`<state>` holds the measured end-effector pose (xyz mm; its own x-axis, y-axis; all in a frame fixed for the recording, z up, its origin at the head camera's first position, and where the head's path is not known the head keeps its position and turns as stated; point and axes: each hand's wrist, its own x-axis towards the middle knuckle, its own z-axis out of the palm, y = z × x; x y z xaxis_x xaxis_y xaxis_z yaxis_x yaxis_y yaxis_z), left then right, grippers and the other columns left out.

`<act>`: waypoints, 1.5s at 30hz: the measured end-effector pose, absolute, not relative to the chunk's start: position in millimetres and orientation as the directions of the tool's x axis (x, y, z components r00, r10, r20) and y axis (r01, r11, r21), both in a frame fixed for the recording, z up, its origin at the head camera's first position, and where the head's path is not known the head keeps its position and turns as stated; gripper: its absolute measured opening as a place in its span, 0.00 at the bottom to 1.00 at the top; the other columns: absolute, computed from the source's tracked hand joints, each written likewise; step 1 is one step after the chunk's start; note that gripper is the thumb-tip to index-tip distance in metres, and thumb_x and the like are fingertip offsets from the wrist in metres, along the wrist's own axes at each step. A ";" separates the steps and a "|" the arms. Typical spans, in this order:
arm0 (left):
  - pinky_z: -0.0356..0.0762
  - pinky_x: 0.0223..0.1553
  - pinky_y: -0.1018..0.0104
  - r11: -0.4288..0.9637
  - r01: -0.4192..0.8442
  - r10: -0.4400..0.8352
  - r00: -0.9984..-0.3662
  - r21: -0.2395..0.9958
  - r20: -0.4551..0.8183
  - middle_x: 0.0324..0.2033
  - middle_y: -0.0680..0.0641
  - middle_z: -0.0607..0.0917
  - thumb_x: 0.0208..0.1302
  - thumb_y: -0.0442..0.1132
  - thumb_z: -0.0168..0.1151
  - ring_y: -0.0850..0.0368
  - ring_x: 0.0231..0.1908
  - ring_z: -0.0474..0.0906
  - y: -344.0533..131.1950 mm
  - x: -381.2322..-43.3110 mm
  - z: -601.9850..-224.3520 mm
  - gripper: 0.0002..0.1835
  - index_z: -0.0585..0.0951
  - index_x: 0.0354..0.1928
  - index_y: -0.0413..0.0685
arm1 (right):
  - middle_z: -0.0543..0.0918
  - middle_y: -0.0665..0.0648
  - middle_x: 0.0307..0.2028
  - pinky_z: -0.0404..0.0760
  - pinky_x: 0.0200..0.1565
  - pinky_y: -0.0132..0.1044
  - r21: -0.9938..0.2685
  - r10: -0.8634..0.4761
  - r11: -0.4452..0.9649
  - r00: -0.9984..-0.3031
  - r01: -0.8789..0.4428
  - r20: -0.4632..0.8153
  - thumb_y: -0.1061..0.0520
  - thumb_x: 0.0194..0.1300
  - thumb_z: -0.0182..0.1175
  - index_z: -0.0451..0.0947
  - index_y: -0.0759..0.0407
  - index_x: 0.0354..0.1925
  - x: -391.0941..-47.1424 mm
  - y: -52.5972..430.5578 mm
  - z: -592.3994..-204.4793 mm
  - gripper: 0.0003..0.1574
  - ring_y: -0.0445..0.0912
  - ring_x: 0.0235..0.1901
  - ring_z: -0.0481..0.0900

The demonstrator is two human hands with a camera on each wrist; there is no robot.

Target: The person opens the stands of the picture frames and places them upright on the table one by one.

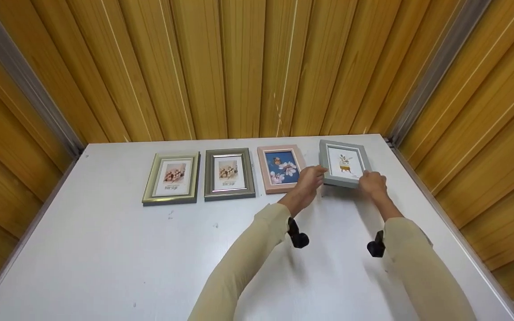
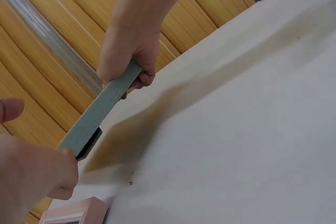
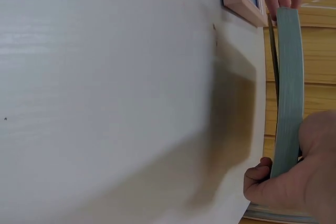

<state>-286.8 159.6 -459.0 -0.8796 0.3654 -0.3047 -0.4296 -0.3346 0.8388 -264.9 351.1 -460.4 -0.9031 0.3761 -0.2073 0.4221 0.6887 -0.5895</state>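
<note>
A grey-green picture frame (image 1: 345,164) with a plant-on-stool print is held raised off the white table, its shadow falling below it. My left hand (image 1: 309,182) grips its left edge near the lower corner. On the opposite side, my right hand (image 1: 373,183) grips the lower right corner, fingers curled behind it in the right wrist view. The wrist views show the frame (image 3: 290,87) edge-on, with a dark backing along its rear. Just left of my left hand lies a pink picture frame (image 1: 261,171) with a blossom print.
Further left on the white table (image 1: 105,249) lie a dark grey-brown frame (image 1: 252,176) and a gold-green frame (image 1: 150,183), in a row with the pink one. Yellow wood-look panels (image 1: 239,67) rise behind the table and at both sides.
</note>
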 end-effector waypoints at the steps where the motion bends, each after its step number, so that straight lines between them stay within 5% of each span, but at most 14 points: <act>1: 0.69 0.69 0.63 -0.374 -0.421 0.338 -0.892 0.827 -0.301 0.61 0.41 0.78 0.64 0.34 0.57 0.51 0.64 0.74 156.9 -288.6 -457.7 0.23 0.73 0.60 0.32 | 0.62 0.86 0.65 0.63 0.71 0.62 -0.601 0.376 0.684 -0.906 0.414 -0.196 0.52 0.80 0.25 0.57 0.88 0.66 -266.7 347.3 -458.5 0.40 0.72 0.66 0.62; 4: 0.72 0.42 0.69 -0.418 -0.392 0.257 -0.916 0.819 -0.308 0.32 0.51 0.76 0.62 0.34 0.56 0.61 0.35 0.73 147.2 -292.8 -455.9 0.03 0.77 0.35 0.41 | 0.61 0.85 0.66 0.62 0.72 0.61 -0.649 0.370 0.654 -0.912 0.390 -0.176 0.52 0.80 0.25 0.55 0.88 0.67 -272.9 333.5 -452.3 0.40 0.71 0.66 0.62; 8: 0.59 0.31 0.66 -0.419 -0.363 0.181 -0.932 0.832 -0.315 0.19 0.56 0.65 0.62 0.35 0.56 0.62 0.22 0.58 133.6 -295.9 -456.4 0.14 0.67 0.19 0.51 | 0.59 0.84 0.67 0.60 0.73 0.60 -0.700 0.360 0.618 -0.920 0.359 -0.154 0.52 0.81 0.27 0.53 0.87 0.68 -280.2 314.2 -444.6 0.39 0.68 0.65 0.62; 12: 0.60 0.30 0.67 -0.434 -0.345 0.148 -0.938 0.832 -0.312 0.19 0.56 0.65 0.62 0.35 0.56 0.62 0.22 0.58 119.1 -298.3 -455.2 0.03 0.75 0.32 0.43 | 0.61 0.82 0.66 0.63 0.70 0.59 -0.722 0.337 0.614 -0.933 0.321 -0.128 0.52 0.81 0.28 0.53 0.87 0.68 -285.4 297.7 -438.8 0.38 0.65 0.61 0.63; 15: 0.63 0.33 0.67 -0.406 -0.351 0.154 -0.936 0.844 -0.315 0.22 0.55 0.68 0.65 0.36 0.56 0.62 0.25 0.61 105.0 -300.2 -454.9 0.08 0.76 0.43 0.42 | 0.64 0.79 0.63 0.67 0.67 0.57 -0.754 0.316 0.591 -0.942 0.287 -0.111 0.52 0.81 0.29 0.54 0.86 0.68 -288.4 284.7 -435.1 0.37 0.62 0.56 0.64; 18: 0.62 0.34 0.67 -0.394 -0.357 0.145 -0.934 0.847 -0.326 0.23 0.55 0.69 0.65 0.36 0.57 0.62 0.25 0.62 89.3 -303.2 -457.9 0.03 0.75 0.33 0.46 | 0.68 0.79 0.61 0.69 0.65 0.54 -0.779 0.288 0.571 -0.952 0.259 -0.105 0.53 0.82 0.30 0.56 0.86 0.68 -291.2 270.7 -433.5 0.37 0.60 0.55 0.67; 22: 0.61 0.31 0.68 -0.382 -0.352 0.109 -0.935 0.854 -0.337 0.21 0.55 0.68 0.62 0.35 0.59 0.62 0.23 0.61 72.2 -304.8 -462.1 0.10 0.72 0.24 0.50 | 0.69 0.78 0.64 0.67 0.70 0.54 -0.802 0.241 0.543 -0.961 0.249 -0.135 0.53 0.81 0.30 0.54 0.84 0.70 -292.4 255.0 -431.4 0.37 0.64 0.64 0.69; 26: 0.61 0.30 0.69 -0.333 -0.320 0.073 -0.947 0.887 -0.314 0.21 0.56 0.67 0.60 0.33 0.59 0.63 0.23 0.61 62.3 -304.3 -465.8 0.02 0.76 0.32 0.46 | 0.62 0.78 0.71 0.58 0.77 0.56 -0.821 0.208 0.506 -0.961 0.265 -0.182 0.52 0.82 0.29 0.47 0.81 0.74 -290.3 243.0 -433.5 0.38 0.67 0.75 0.58; 29: 0.66 0.35 0.69 -0.291 -0.310 0.055 -0.950 0.905 -0.307 0.28 0.54 0.75 0.60 0.33 0.60 0.62 0.28 0.67 55.7 -303.5 -467.9 0.16 0.80 0.51 0.40 | 0.59 0.78 0.72 0.56 0.77 0.56 -0.833 0.189 0.485 -0.962 0.265 -0.196 0.52 0.82 0.29 0.45 0.81 0.75 -288.8 235.6 -436.9 0.38 0.67 0.76 0.56; 32: 0.75 0.50 0.64 -0.214 -0.320 0.063 -0.947 0.923 -0.314 0.45 0.48 0.83 0.62 0.36 0.61 0.57 0.42 0.75 42.4 -299.7 -469.6 0.29 0.75 0.67 0.40 | 0.57 0.77 0.74 0.54 0.78 0.55 -0.842 0.162 0.468 -0.963 0.269 -0.217 0.51 0.82 0.30 0.43 0.79 0.75 -287.7 229.2 -440.1 0.39 0.66 0.77 0.53; 35: 0.74 0.59 0.59 -0.130 -0.305 0.106 -0.950 0.943 -0.292 0.59 0.43 0.82 0.65 0.38 0.62 0.54 0.52 0.77 21.0 -292.5 -471.7 0.30 0.73 0.70 0.40 | 0.55 0.75 0.76 0.52 0.79 0.54 -0.847 0.118 0.459 -0.963 0.268 -0.241 0.49 0.82 0.32 0.44 0.77 0.76 -285.4 222.3 -442.6 0.40 0.64 0.78 0.51; 40: 0.76 0.49 0.66 -0.076 -0.238 0.149 -0.963 0.968 -0.225 0.57 0.42 0.82 0.67 0.36 0.62 0.58 0.45 0.78 -18.7 -277.8 -479.2 0.28 0.73 0.68 0.37 | 0.65 0.73 0.70 0.64 0.73 0.50 -0.856 0.028 0.464 -0.970 0.225 -0.240 0.48 0.81 0.42 0.52 0.75 0.75 -279.1 205.3 -446.7 0.39 0.60 0.70 0.65; 45: 0.76 0.51 0.66 -0.059 -0.226 0.149 -0.965 0.972 -0.215 0.60 0.42 0.80 0.68 0.37 0.63 0.58 0.48 0.79 -43.6 -271.3 -482.8 0.29 0.72 0.70 0.40 | 0.70 0.70 0.67 0.75 0.59 0.41 -0.859 -0.038 0.464 -0.965 0.214 -0.260 0.49 0.80 0.47 0.56 0.74 0.75 -276.9 195.2 -448.2 0.38 0.51 0.58 0.72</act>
<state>-271.3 -43.6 -482.8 -0.9652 0.1492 -0.2148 -0.2256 -0.0588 0.9725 -276.9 195.2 -448.2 -0.9647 -0.0381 -0.2605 0.2137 0.4644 -0.8594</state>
